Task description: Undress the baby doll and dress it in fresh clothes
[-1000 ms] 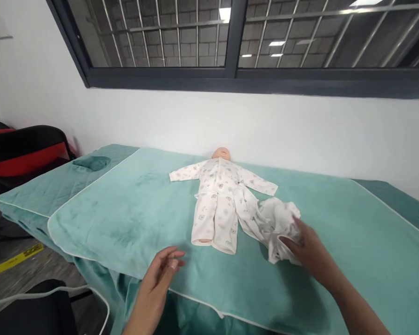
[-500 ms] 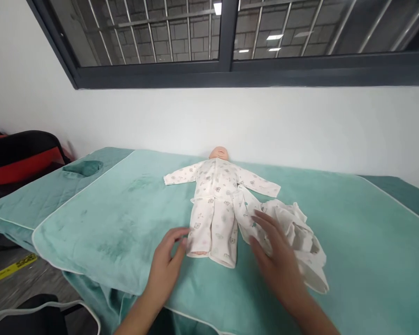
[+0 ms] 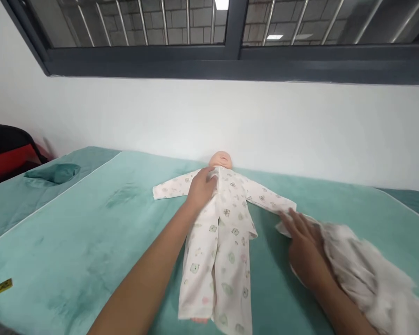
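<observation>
A doll (image 3: 221, 159) in a long-sleeved white patterned top (image 3: 233, 190) and matching patterned trousers (image 3: 230, 260) lies on its back, head toward the wall. My left hand (image 3: 203, 187) rests on the chest near the collar, its fingers bent over the fabric. Beside the doll's sleeve cuff on the right is my right hand (image 3: 307, 251), fingers stretched out and somewhat blurred. A crumpled white cloth garment (image 3: 363, 260) lies against and partly behind this hand, smeared by motion. A bit of the doll's foot (image 3: 199, 320) shows at one trouser hem.
A green padded sheet (image 3: 101, 251) covers the table, which stands against a white wall (image 3: 181, 121). At the left are a green cushion-like dip (image 3: 54, 173) and a black and red chair or bag (image 3: 10, 153). A dark-framed barred window (image 3: 143, 60) is above.
My left hand has moved from beside the trouser leg up onto the chest. The crumpled garment has shifted right, away from the doll, along with my right hand. The view has come closer.
</observation>
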`<state>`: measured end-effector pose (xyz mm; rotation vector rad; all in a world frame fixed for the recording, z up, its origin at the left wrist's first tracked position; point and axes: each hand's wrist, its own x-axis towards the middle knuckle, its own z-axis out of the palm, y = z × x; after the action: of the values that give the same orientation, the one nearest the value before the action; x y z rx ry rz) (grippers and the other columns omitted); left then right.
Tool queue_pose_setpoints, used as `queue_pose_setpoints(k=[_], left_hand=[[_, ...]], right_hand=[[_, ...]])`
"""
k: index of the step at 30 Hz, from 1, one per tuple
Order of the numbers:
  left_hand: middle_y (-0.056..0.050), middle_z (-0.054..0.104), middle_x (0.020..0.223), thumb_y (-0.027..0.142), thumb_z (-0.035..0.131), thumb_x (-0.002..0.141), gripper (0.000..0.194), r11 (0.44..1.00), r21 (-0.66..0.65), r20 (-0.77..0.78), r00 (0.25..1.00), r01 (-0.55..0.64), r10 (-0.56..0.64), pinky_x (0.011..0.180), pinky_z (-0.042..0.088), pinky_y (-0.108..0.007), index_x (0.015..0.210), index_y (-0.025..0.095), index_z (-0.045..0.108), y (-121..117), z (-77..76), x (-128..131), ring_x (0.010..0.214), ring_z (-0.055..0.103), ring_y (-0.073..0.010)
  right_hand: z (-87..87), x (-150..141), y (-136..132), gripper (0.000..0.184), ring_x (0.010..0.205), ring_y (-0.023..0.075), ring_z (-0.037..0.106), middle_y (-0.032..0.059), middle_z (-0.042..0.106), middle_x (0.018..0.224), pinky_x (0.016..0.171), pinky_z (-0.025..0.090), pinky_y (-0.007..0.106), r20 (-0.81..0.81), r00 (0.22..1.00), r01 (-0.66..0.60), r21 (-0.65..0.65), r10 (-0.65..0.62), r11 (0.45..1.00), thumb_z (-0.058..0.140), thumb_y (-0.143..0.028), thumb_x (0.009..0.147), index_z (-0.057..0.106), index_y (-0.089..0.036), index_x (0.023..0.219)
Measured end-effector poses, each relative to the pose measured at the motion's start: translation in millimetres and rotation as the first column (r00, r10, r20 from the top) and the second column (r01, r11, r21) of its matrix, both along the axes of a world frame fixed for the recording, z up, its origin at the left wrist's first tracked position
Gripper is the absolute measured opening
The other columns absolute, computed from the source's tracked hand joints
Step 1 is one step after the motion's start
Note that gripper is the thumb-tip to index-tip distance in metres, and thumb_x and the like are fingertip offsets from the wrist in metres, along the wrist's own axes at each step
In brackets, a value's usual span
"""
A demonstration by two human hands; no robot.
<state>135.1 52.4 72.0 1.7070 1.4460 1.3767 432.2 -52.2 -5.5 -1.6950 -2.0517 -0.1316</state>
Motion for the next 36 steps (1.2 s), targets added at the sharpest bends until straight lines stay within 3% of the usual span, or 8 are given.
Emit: queue_pose_setpoints(k=[3, 5, 10, 13, 17, 26, 32, 36], left_hand=[[-0.008, 0.067, 0.125, 0.024, 0.048, 0.089, 0.033, 0.994, -0.047, -0.07, 0.993, 0.094, -0.097, 0.105, 0.044, -0.04, 0.118, 0.019, 0.064, 27, -0.5, 0, 0.117, 0.06, -0.0242], [-0.007, 0.067, 0.125, 0.023, 0.044, 0.09, 0.033, 0.988, -0.037, -0.115, 0.982, 0.149, -0.153, 0.104, 0.044, -0.04, 0.115, 0.021, 0.066, 38, -2.2, -1, 0.116, 0.059, -0.0239], [-0.005, 0.064, 0.129, 0.022, 0.038, 0.093, 0.036, 0.97, 0.004, -0.152, 0.959, 0.241, -0.238, 0.107, 0.042, -0.037, 0.117, 0.021, 0.065, 46, -6.2, -7, 0.121, 0.057, -0.0214], [-0.005, 0.06, 0.136, 0.018, 0.037, 0.092, 0.042, 0.971, 0.009, -0.155, 0.96, 0.239, -0.235, 0.112, 0.039, -0.037, 0.126, 0.021, 0.061, 48, -9.4, -7, 0.127, 0.053, -0.0202], [-0.008, 0.057, 0.139, 0.014, 0.034, 0.09, 0.045, 0.974, 0.023, -0.169, 0.961, 0.224, -0.217, 0.115, 0.036, -0.037, 0.125, 0.015, 0.062, 52, -14.7, -6, 0.132, 0.049, -0.0199], [-0.006, 0.056, 0.141, 0.013, 0.034, 0.09, 0.044, 0.979, -0.002, -0.155, 0.967, 0.202, -0.2, 0.117, 0.035, -0.037, 0.125, 0.017, 0.061, 51, -15.2, -4, 0.134, 0.047, -0.0189], [-0.004, 0.056, 0.141, 0.012, 0.033, 0.09, 0.048, 0.973, -0.005, -0.161, 0.96, 0.23, -0.228, 0.116, 0.035, -0.038, 0.128, 0.022, 0.06, 51, -13.3, -5, 0.134, 0.047, -0.019], [-0.003, 0.058, 0.138, 0.011, 0.034, 0.09, 0.046, 0.974, -0.005, -0.119, 0.967, 0.226, -0.225, 0.114, 0.037, -0.037, 0.123, 0.022, 0.064, 50, -11.1, -4, 0.132, 0.049, -0.0181]], right_hand=[[7.1, 17, -2, 0.052, 0.142, 0.0364, 0.033, 0.0105, 0.043, 0.151, 0.111, 0.033, 0.061, -0.014, 0.997, 0.08, -0.03, -0.08, 0.996, 0.038, -0.015, 0.086, 0.055, -0.023, 0.134], [21.5, 0, 3, 0.046, 0.138, 0.0364, 0.039, 0.0096, 0.047, 0.148, 0.106, 0.04, 0.059, -0.12, 0.99, 0.068, -0.055, -0.075, 0.996, 0.043, -0.028, 0.09, 0.054, -0.025, 0.134], [77.0, -104, 61, 0.034, 0.109, 0.0241, 0.061, 0.0053, 0.059, 0.13, 0.081, 0.053, 0.036, -0.464, 0.885, -0.078, -0.073, 0.035, 0.994, 0.049, -0.046, 0.091, 0.059, -0.029, 0.12], [95.6, -154, 113, 0.025, 0.084, 0.0188, 0.062, 0.0046, 0.064, 0.108, 0.073, 0.048, 0.034, -0.46, 0.887, -0.093, -0.119, 0.028, 0.989, 0.049, -0.042, 0.09, 0.059, -0.024, 0.103], [95.0, -173, 156, 0.019, 0.07, 0.0192, 0.054, 0.0022, 0.061, 0.083, 0.063, 0.039, 0.032, -0.321, 0.945, -0.02, -0.263, -0.068, 0.965, 0.049, -0.041, 0.085, 0.047, -0.023, 0.082], [89.4, -166, 172, 0.016, 0.061, 0.0181, 0.046, -0.0002, 0.058, 0.068, 0.058, 0.029, 0.029, -0.298, 0.951, -0.005, -0.271, -0.08, 0.962, 0.047, -0.036, 0.081, 0.044, -0.024, 0.07], [76.0, -156, 184, 0.014, 0.065, 0.0166, 0.049, -0.0025, 0.058, 0.065, 0.063, 0.035, 0.029, -0.576, 0.817, -0.104, -0.173, -0.015, 0.979, 0.05, -0.035, 0.078, 0.052, -0.023, 0.07], [74.4, -155, 177, 0.015, 0.061, 0.0142, 0.047, -0.0045, 0.054, 0.063, 0.062, 0.036, 0.028, -0.73, 0.681, -0.061, -0.148, -0.068, 0.987, 0.054, -0.035, 0.077, 0.055, -0.021, 0.071]])
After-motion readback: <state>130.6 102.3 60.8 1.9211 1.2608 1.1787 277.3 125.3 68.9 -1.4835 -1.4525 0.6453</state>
